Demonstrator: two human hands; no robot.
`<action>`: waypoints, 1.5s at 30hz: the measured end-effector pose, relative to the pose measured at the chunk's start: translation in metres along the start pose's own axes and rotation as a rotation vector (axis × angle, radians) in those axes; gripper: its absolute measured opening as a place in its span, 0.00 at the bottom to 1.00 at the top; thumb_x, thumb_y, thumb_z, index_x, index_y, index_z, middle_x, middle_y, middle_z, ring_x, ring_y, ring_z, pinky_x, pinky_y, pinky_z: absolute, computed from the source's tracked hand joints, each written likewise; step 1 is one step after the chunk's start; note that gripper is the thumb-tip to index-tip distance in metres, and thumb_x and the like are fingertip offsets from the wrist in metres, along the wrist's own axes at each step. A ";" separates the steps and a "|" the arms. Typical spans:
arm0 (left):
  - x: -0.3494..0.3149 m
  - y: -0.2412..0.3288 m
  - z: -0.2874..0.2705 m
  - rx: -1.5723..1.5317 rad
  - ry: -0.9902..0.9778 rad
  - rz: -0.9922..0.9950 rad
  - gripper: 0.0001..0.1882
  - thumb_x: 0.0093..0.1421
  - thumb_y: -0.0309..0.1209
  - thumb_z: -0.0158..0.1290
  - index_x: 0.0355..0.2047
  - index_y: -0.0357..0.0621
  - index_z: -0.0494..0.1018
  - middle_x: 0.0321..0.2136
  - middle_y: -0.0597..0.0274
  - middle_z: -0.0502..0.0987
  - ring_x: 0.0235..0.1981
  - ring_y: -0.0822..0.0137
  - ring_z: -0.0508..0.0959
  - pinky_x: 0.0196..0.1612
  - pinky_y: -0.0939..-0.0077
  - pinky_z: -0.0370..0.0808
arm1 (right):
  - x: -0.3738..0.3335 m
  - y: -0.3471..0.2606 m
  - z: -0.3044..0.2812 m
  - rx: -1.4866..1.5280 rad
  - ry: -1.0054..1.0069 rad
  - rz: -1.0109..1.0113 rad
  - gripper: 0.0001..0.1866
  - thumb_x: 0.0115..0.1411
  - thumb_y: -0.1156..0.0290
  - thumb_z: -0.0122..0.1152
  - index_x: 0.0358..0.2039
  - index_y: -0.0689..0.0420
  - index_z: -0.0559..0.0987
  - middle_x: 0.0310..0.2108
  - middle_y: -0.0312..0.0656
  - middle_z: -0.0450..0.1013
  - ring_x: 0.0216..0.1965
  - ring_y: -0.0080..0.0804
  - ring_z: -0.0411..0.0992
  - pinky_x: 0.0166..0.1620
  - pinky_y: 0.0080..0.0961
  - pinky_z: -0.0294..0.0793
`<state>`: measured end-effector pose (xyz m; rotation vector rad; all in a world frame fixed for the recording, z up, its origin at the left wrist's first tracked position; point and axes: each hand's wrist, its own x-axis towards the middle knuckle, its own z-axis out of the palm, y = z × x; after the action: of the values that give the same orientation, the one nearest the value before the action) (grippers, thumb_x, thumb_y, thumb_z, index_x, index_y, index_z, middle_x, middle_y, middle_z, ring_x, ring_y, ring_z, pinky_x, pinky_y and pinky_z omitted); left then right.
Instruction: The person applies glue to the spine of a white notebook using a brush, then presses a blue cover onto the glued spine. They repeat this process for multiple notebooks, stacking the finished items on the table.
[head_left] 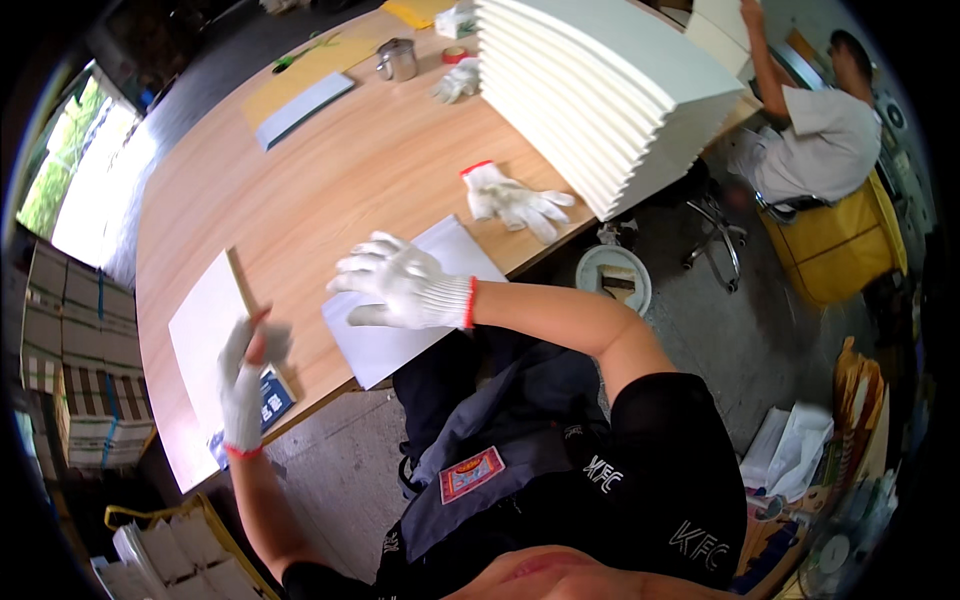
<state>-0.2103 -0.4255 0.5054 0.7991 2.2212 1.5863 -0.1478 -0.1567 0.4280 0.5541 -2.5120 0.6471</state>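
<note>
My right hand (405, 288), in a white knit glove with a red cuff, is spread palm down with its fingers apart. It is over a white sheet or thin stack of paper (375, 352) at the table's near edge; whether it touches is unclear. My left hand (243, 385), gloved too, has bare skin showing at the fingers, which are smeared by motion. Beneath it lies a flat white board or booklet (205, 310) with a dark blue printed panel (275, 398) by its near end. I cannot make out anything held in the left hand.
A tall stack of white folded boards (570, 110) stands at the table's far right. Spare gloves (515, 200), a metal cup (397, 60) and a grey-white slab (303, 108) lie on the wooden table (290, 190). A bucket (613, 280) stands below; another person (815, 140) sits at right.
</note>
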 end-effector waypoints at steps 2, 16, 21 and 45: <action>0.051 0.047 0.065 -0.001 -0.142 0.199 0.29 0.66 0.38 0.49 0.63 0.35 0.63 0.54 0.52 0.74 0.55 0.65 0.73 0.56 0.72 0.69 | -0.039 0.009 -0.028 -0.105 0.055 0.025 0.25 0.57 0.49 0.61 0.51 0.48 0.77 0.53 0.43 0.73 0.57 0.44 0.67 0.63 0.45 0.60; 0.199 0.163 0.321 0.706 -0.156 1.079 0.18 0.60 0.30 0.56 0.52 0.54 0.72 0.50 0.59 0.74 0.53 0.53 0.73 0.51 0.62 0.73 | -0.168 0.020 -0.103 -0.076 0.229 0.239 0.20 0.56 0.54 0.64 0.46 0.48 0.77 0.47 0.42 0.73 0.54 0.41 0.68 0.62 0.43 0.61; 0.201 0.166 0.327 0.704 -0.070 1.138 0.19 0.55 0.29 0.55 0.49 0.55 0.73 0.46 0.63 0.76 0.51 0.53 0.72 0.49 0.60 0.73 | -0.184 0.027 -0.102 -0.049 0.269 0.241 0.20 0.55 0.55 0.64 0.46 0.49 0.77 0.47 0.40 0.73 0.52 0.38 0.69 0.60 0.40 0.62; 0.265 0.233 0.354 -0.701 -0.280 -0.326 0.15 0.66 0.28 0.43 0.48 0.28 0.69 0.32 0.52 0.78 0.16 0.73 0.76 0.14 0.91 0.74 | -0.204 0.017 -0.119 0.111 0.267 0.285 0.18 0.56 0.59 0.65 0.44 0.54 0.79 0.43 0.42 0.77 0.46 0.42 0.74 0.51 0.38 0.70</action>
<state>-0.1713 0.0595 0.6207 0.3923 1.3614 1.7705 0.0486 -0.0270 0.4034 0.1325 -2.3293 0.9053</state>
